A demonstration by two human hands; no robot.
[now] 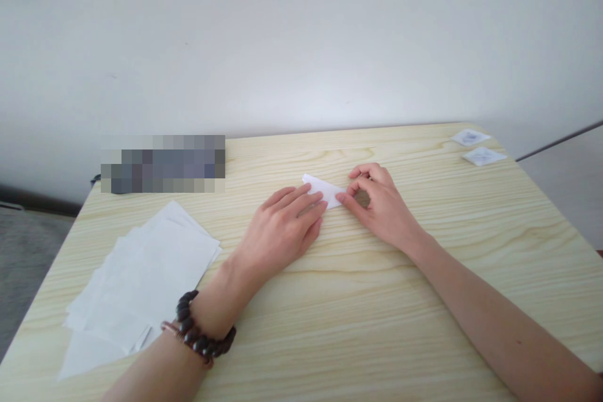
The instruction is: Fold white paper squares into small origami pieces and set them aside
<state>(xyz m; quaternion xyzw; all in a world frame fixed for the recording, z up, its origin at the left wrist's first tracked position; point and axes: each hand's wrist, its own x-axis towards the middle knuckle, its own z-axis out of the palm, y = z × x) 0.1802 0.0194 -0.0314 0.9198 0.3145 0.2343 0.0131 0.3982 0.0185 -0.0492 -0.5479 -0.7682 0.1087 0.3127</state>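
Note:
A small folded piece of white paper (330,188) lies on the wooden table (301,339), between my two hands. My left hand (287,226), a dark bead bracelet (202,336) at its wrist, lies over the paper's left part with fingers stretched out and pressing on it. At the right corner of the paper, my right hand (377,204) pinches the tip between thumb and index finger, its other fingers curled. The left fingers hide part of the paper's lower edge.
Loose white sheets (151,270) are piled at the left. Two folded paper pieces, a far one (471,137) and a nearer one (483,156), lie at the back right. A blurred-out dark object (164,166) sits at the back left, near the wall (301,44).

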